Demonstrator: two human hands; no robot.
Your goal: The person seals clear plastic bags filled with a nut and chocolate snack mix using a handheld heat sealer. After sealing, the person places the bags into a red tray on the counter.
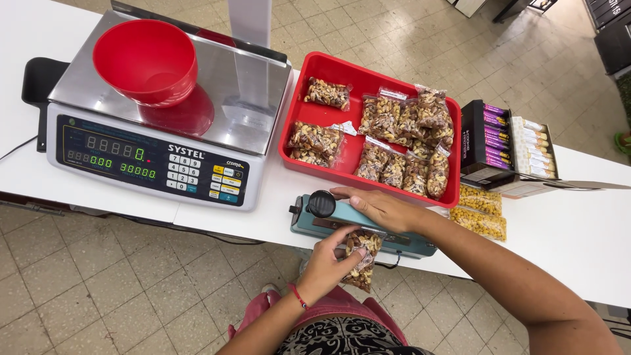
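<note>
we see the bag of mixed nuts hanging off the near edge of the teal heat sealer, long axis across the bar. left hand pinches the bag from below; right hand lies flat on the sealer arm, fingers together.
</note>
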